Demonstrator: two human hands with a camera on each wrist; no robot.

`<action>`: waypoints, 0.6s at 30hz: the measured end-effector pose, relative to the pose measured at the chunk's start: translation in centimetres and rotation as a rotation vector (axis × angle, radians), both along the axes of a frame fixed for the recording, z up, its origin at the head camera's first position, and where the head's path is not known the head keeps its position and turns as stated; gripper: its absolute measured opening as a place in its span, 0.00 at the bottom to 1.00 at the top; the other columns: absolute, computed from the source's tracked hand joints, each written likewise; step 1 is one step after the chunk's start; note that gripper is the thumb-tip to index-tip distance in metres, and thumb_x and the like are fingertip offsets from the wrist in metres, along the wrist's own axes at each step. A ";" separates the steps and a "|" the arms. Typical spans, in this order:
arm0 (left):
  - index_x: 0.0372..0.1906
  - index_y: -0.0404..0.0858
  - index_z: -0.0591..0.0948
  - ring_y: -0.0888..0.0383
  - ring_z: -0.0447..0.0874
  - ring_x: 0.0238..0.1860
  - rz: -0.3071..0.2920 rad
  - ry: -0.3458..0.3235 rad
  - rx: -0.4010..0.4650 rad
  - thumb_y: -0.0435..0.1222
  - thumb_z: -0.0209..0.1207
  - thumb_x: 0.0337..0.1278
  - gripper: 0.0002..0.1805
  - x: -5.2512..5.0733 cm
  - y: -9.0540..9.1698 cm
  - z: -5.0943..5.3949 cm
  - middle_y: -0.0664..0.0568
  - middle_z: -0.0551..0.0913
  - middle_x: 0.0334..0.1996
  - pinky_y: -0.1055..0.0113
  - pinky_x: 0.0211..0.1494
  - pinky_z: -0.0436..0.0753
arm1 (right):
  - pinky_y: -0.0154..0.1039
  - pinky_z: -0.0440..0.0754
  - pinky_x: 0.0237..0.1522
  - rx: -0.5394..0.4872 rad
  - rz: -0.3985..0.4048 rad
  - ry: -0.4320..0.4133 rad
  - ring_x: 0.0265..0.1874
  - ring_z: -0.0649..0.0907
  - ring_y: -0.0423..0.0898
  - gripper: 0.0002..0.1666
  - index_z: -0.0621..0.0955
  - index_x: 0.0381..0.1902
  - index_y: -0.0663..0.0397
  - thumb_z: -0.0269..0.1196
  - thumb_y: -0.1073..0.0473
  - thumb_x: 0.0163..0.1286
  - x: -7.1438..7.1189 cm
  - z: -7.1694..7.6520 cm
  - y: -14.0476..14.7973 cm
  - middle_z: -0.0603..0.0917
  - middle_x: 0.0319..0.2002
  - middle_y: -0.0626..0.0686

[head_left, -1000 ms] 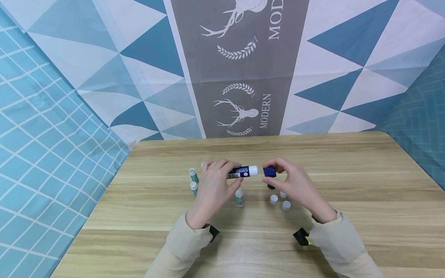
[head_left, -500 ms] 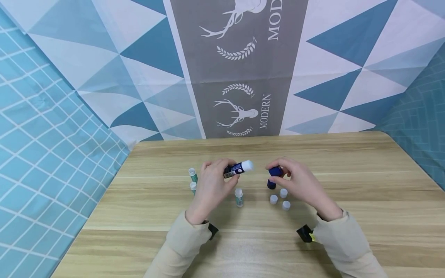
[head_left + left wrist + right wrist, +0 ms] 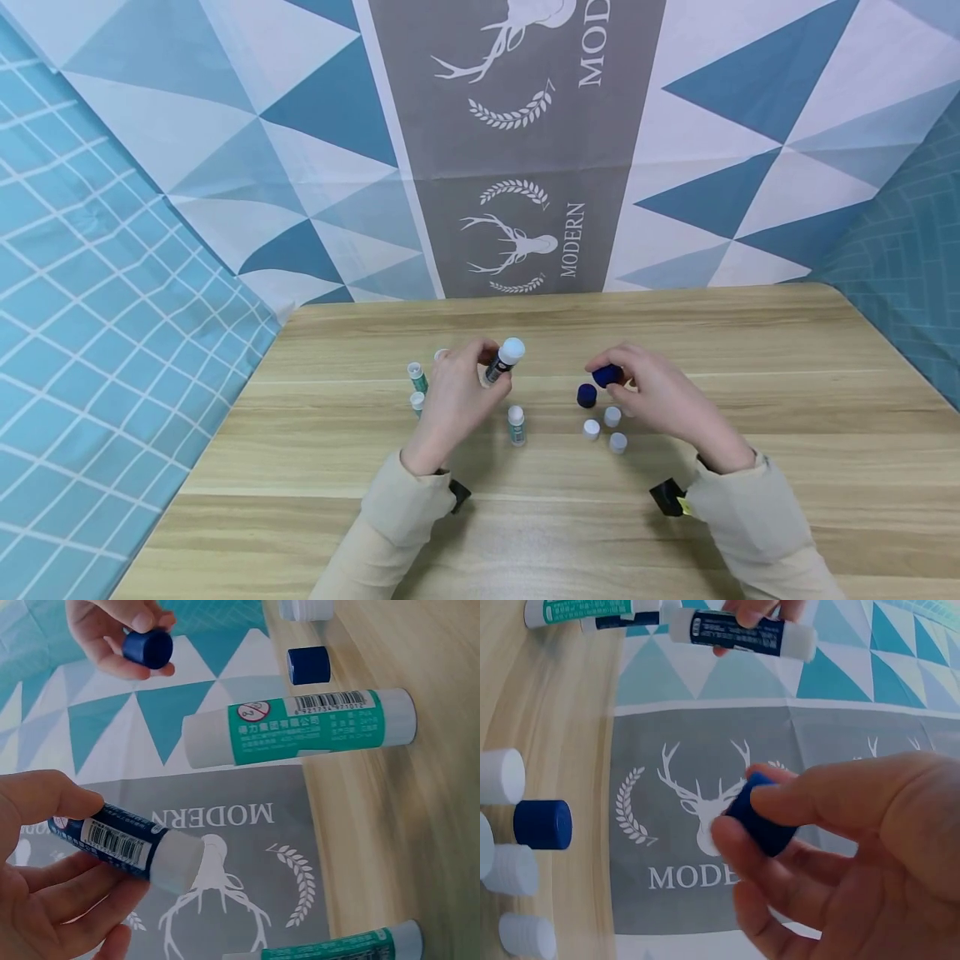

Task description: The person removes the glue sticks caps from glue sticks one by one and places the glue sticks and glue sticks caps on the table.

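My left hand holds a glue stick with a dark blue label, tilted above the table, its white end uncovered. In the left wrist view, thumb and fingers grip the labelled barrel of that stick. Between thumb and fingers, my right hand pinches a dark blue cap, held apart from the stick. Below that hand, a second dark blue cap and several white caps sit on the table. A green-labelled glue stick stands upright between the hands.
Left of my left hand, two more green-labelled glue sticks stand on the wooden table. Behind that hand, another dark-labelled stick is partly hidden. A patterned cloth hangs along the table's back edge.
The glue stick has tipped from nearly level to more upright, its white end moving left. My right hand has drawn the cap rightward, away from the stick, uncovering the second blue cap.
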State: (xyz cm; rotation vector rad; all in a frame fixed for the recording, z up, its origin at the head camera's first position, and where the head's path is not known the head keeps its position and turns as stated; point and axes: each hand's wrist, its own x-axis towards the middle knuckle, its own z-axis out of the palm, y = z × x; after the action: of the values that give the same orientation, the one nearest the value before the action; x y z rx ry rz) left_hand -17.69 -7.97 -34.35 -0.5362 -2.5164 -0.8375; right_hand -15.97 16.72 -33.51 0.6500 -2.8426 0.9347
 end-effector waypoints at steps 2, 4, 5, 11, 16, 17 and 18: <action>0.37 0.39 0.77 0.57 0.82 0.35 -0.003 -0.046 0.013 0.33 0.62 0.42 0.12 -0.1 0.0 -0.1 0.51 0.84 0.32 0.61 0.42 0.76 | 0.40 0.75 0.35 0.021 -0.006 -0.018 0.33 0.76 0.45 0.17 0.79 0.46 0.55 0.55 0.71 0.59 0.1 0.1 0.2 0.79 0.42 0.53; 0.37 0.39 0.76 0.56 0.82 0.35 -0.003 -0.085 0.016 0.33 0.61 0.42 0.12 -0.2 0.0 -0.2 0.51 0.83 0.32 0.62 0.39 0.77 | 0.40 0.75 0.34 0.042 -0.010 -0.030 0.33 0.77 0.46 0.17 0.78 0.47 0.56 0.54 0.71 0.60 0.1 0.3 0.4 0.79 0.43 0.54; 0.37 0.39 0.76 0.56 0.82 0.35 -0.005 -0.098 0.015 0.33 0.61 0.43 0.13 -0.2 0.0 -0.3 0.51 0.83 0.32 0.63 0.38 0.78 | 0.40 0.75 0.34 0.055 -0.016 -0.044 0.34 0.77 0.46 0.17 0.78 0.47 0.57 0.54 0.71 0.60 0.1 0.3 0.5 0.79 0.43 0.55; 0.36 0.40 0.73 0.56 0.82 0.35 -0.021 -0.116 -0.013 0.33 0.61 0.42 0.12 -0.5 -0.1 -0.8 0.51 0.82 0.32 0.65 0.34 0.78 | 0.41 0.76 0.32 0.143 -0.027 -0.139 0.32 0.79 0.46 0.13 0.77 0.42 0.62 0.58 0.68 0.57 0.1 0.6 1.1 0.82 0.38 0.56; 0.38 0.41 0.72 0.56 0.82 0.33 -0.032 -0.138 -0.042 0.32 0.60 0.42 0.14 -0.5 -0.2 -1.0 0.51 0.82 0.33 0.69 0.30 0.77 | 0.37 0.71 0.28 0.243 -0.032 -0.225 0.25 0.74 0.43 0.08 0.78 0.34 0.57 0.64 0.62 0.55 0.1 0.1 1.5 0.78 0.28 0.48; 0.40 0.40 0.72 0.56 0.82 0.31 -0.033 -0.138 -0.049 0.32 0.60 0.42 0.15 -0.6 -0.2 -1.1 0.51 0.82 0.33 0.70 0.28 0.77 | 0.37 0.70 0.27 0.264 -0.035 -0.251 0.25 0.72 0.42 0.08 0.78 0.33 0.56 0.64 0.61 0.55 0.1 0.0 1.5 0.77 0.27 0.47; 0.41 0.40 0.72 0.57 0.81 0.29 -0.032 -0.138 -0.057 0.31 0.60 0.42 0.17 -0.6 -0.2 -1.1 0.51 0.82 0.33 0.70 0.27 0.76 | 0.36 0.69 0.26 0.280 -0.039 -0.275 0.24 0.72 0.42 0.09 0.78 0.33 0.56 0.65 0.60 0.55 0.1 -0.1 1.6 0.77 0.26 0.47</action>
State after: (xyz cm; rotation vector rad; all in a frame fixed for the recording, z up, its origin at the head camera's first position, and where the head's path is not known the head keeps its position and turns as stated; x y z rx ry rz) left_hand -18.28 -8.20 -35.47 -0.5566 -2.6709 -0.8427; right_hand -15.85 18.29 -33.57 0.5215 -3.2554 0.6711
